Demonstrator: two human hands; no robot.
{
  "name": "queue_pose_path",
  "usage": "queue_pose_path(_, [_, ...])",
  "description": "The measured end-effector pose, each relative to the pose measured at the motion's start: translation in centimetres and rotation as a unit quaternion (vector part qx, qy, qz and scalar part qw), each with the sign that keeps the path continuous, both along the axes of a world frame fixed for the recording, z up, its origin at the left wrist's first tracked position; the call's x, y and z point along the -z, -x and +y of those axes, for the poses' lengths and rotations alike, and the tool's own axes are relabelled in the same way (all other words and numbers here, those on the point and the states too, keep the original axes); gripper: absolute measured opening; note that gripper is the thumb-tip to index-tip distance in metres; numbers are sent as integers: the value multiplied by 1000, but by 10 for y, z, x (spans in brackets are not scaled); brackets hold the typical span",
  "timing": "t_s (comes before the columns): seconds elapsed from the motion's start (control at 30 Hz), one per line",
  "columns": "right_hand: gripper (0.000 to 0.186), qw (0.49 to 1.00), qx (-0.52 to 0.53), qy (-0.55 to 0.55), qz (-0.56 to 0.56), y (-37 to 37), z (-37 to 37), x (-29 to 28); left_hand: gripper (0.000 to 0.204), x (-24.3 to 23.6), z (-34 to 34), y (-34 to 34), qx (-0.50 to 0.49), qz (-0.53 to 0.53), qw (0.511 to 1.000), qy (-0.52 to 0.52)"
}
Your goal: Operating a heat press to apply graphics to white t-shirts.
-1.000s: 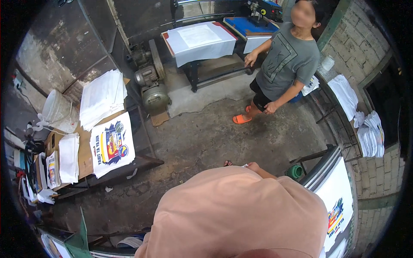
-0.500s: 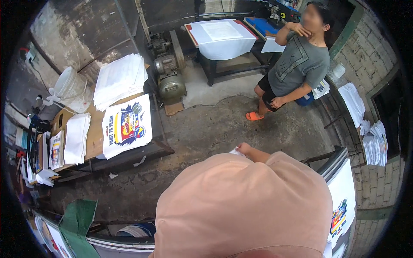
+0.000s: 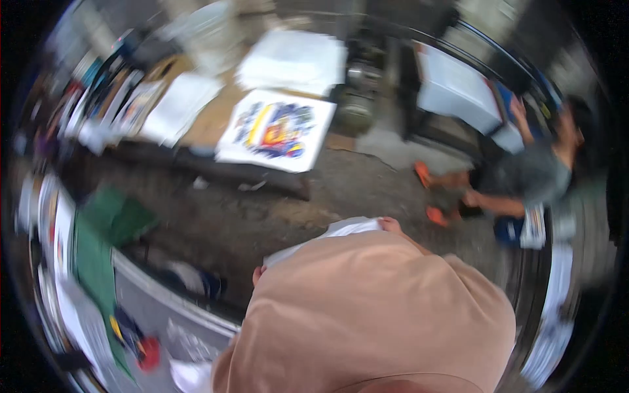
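In front of my body I hold a white sheet (image 3: pixel 357 228), mostly hidden behind my tan shirt. My right hand (image 3: pixel 391 226) is closed on its far right corner. At the sheet's left edge my left hand (image 3: pixel 257 274) shows only its fingertips, gripping the border. Ahead and to the left lies a stack of white sheets with a colourful print (image 3: pixel 278 133) at the front edge of a wooden table. A taller pile of blank white sheets (image 3: pixel 291 62) sits behind it.
A whitish bucket (image 3: pixel 216 42) and a smaller sheet pile (image 3: pixel 180 108) share the table. Motors (image 3: pixel 359 95) stand beyond its right end. A person in grey (image 3: pixel 527 180) is at the right, near a white-covered table (image 3: pixel 452 82). Green cloth (image 3: pixel 95 268) drapes a rail at left.
My view has swung left, so the table with the printed stack now sits nearer the middle. More of the white sheet and my left fingertips have come into sight.
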State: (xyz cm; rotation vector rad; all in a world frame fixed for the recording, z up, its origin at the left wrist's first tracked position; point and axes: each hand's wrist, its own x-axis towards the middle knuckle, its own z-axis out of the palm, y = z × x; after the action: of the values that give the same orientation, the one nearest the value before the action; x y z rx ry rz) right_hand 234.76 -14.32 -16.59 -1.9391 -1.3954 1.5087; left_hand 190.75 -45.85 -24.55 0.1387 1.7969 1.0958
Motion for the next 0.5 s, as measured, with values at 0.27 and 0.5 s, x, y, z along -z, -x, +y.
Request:
queue_pose_path(0.27, [15, 961, -174, 35, 213, 162, 64, 1, 26, -40, 15, 1, -179, -13, 982, -64])
queue_pose_path(0.5, [24, 851, -460, 3, 255, 419, 99, -110, 28, -147, 6, 75, -358, -8, 906, -226])
